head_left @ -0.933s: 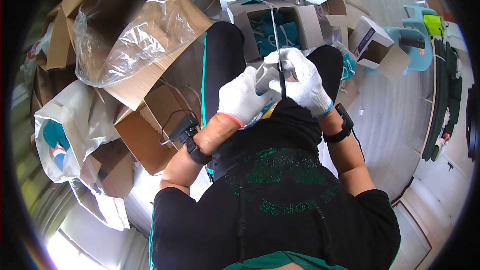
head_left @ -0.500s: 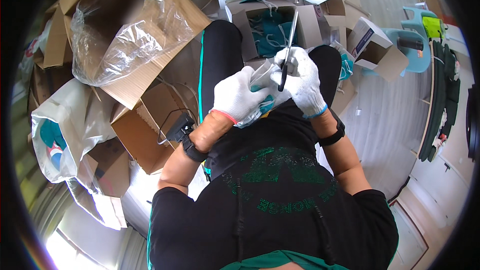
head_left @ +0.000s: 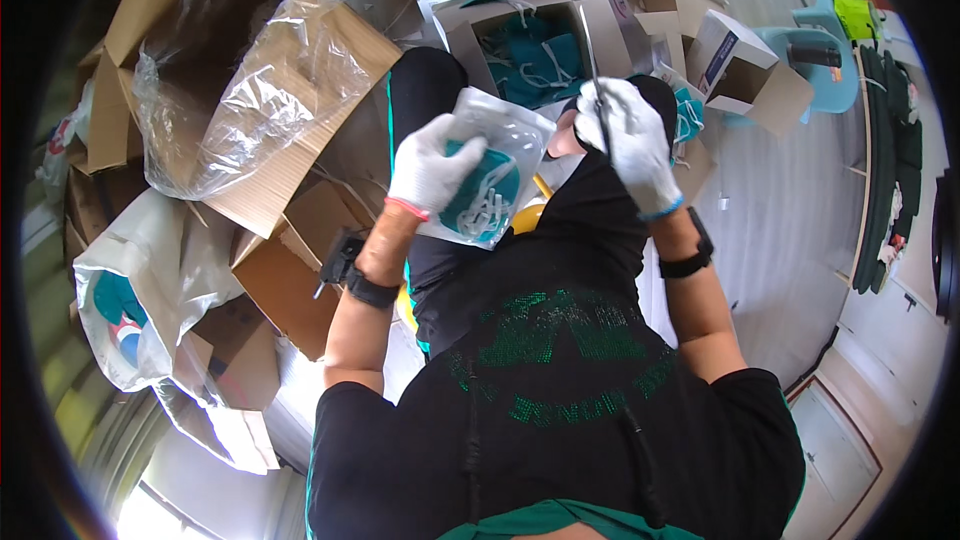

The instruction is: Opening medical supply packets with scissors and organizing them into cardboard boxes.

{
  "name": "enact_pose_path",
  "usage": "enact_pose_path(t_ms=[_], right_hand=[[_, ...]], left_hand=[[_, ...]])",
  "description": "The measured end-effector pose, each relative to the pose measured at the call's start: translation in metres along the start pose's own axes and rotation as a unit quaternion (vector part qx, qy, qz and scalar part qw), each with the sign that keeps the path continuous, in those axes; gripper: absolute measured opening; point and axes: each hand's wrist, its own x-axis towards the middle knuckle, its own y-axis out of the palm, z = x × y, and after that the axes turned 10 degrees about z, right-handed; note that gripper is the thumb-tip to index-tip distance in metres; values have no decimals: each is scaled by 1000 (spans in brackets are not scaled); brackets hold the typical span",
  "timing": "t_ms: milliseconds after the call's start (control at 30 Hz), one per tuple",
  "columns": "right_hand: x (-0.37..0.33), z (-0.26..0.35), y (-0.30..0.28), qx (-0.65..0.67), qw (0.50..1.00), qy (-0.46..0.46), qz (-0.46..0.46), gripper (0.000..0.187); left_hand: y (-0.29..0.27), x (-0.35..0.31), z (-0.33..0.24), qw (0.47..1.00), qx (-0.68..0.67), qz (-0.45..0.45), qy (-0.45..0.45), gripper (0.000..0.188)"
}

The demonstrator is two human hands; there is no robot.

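Both my hands wear white gloves. My left hand [head_left: 432, 164] grips a clear plastic pouch [head_left: 490, 180] with a teal item and white cord inside, held over my lap. My right hand [head_left: 628, 140] is closed on a thin dark strip [head_left: 592, 60] that sticks up toward an open cardboard box of teal items [head_left: 530, 45] in front of my knees. The two hands are a short way apart, with the pouch's right edge near my right hand.
Open cardboard boxes [head_left: 290, 270] and crumpled clear plastic sheeting [head_left: 240, 90] lie to my left. A white bag [head_left: 130, 280] sits lower left. Small open cartons [head_left: 745, 75] and a light blue stool [head_left: 820, 50] stand on the right, by the grey floor [head_left: 790, 230].
My hands have drawn apart: the left carried the pouch left and down, now showing its flat face. The right hand has lifted the thin strip upward.
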Motion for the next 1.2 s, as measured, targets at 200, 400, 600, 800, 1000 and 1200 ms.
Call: enact_pose_path(t_ms=[200, 400, 600, 800, 1000, 1200], right_hand=[[-37, 34, -34, 114, 927, 158, 320, 33], [-41, 42, -20, 68, 890, 155, 424, 46], [-32, 51, -12, -32, 908, 121, 400, 48], [-34, 55, -21, -65, 917, 93, 383, 50], [-35, 50, -17, -86, 928, 37, 360, 48], [-39, 50, -21, -115, 931, -2, 347, 36]], left_hand=[[-43, -5, 25, 933, -358, 22, -29, 28], [-34, -4, 29, 904, -421, 41, -59, 31], [-32, -4, 17, 977, -200, 61, -47, 30], [-30, -3, 6, 982, -176, 58, -42, 27], [-29, 2, 2, 983, -170, 63, -20, 27], [-36, 8, -4, 985, -153, 83, -9, 26]])
